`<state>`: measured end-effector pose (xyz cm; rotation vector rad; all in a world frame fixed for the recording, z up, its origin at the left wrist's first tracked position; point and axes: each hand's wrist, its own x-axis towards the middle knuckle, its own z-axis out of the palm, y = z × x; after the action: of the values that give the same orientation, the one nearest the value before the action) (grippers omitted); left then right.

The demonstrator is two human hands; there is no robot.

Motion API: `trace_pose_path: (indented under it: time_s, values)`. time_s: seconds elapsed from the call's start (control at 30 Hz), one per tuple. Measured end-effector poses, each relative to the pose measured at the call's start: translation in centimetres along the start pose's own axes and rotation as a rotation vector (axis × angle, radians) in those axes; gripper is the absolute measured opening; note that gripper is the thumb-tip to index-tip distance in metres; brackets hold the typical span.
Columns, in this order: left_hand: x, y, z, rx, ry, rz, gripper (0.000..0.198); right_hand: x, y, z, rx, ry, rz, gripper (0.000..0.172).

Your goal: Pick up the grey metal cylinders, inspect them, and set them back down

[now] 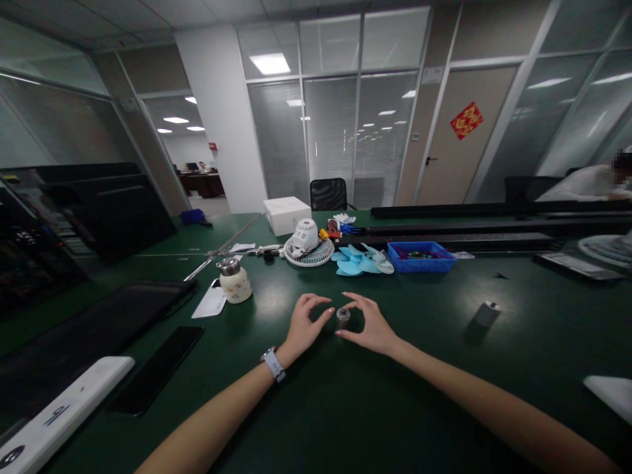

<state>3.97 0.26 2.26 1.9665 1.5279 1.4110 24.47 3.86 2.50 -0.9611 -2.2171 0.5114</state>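
Observation:
A small grey metal cylinder (pixel 343 320) with a ringed top stands upright on the green table, between my two hands. My left hand (pixel 307 324) is on its left side, thumb and fingers apart, with the thumb tip close to the cylinder. On the other side, my right hand (pixel 369 322) curves around it in a wide C, and a gap shows between palm and cylinder. Whether a fingertip touches it I cannot tell. Neither hand grips anything. Farther right, a similar grey cylinder-like piece (pixel 487 314) sits on the table.
Beyond my hands are light-blue fan blades (pixel 363 259), a white fan part (pixel 305 237), a blue tray (pixel 421 257) and a white box (pixel 287 215). At left are a cream bottle (pixel 236 283), a black phone-like slab (pixel 158 368) and a white bar (pixel 69 408). A person (pixel 585 182) sits far right.

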Motion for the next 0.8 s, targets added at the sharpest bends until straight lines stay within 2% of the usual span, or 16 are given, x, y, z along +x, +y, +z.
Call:
trace_pose_path:
  time_s: [0.1,0.23,0.37,0.5,0.63,0.73,0.8]
  values:
    - [0.1,1.3,1.1,0.070,-0.028,0.063,0.021,-0.7,0.7,0.7,0.024,-0.030,0.030,0.080]
    - [0.2,1.6,2.2,0.111,0.004,0.032,0.015,-0.7,1.0,1.2,0.035,-0.046,0.013,0.063]
    - [0.5,1.8,2.3,0.080,0.002,0.007,0.016,-0.6,1.3,1.4,0.042,-0.062,0.008,0.059]
    - [1.0,1.2,1.1,0.098,0.079,0.017,0.017,-0.7,1.3,1.3,0.039,-0.066,0.048,0.062]
    - [1.1,-1.6,-1.3,0.231,0.103,0.024,0.016,-0.8,0.7,0.7,0.041,-0.084,0.058,0.056]
    - [1.0,-3.8,-2.8,0.311,0.000,-0.063,0.015,-0.8,0.2,0.3,0.044,-0.098,0.066,0.052]
    - [0.9,-4.4,-3.1,0.347,-0.090,-0.110,0.017,-0.8,0.1,0.2,0.045,-0.100,0.075,0.051]
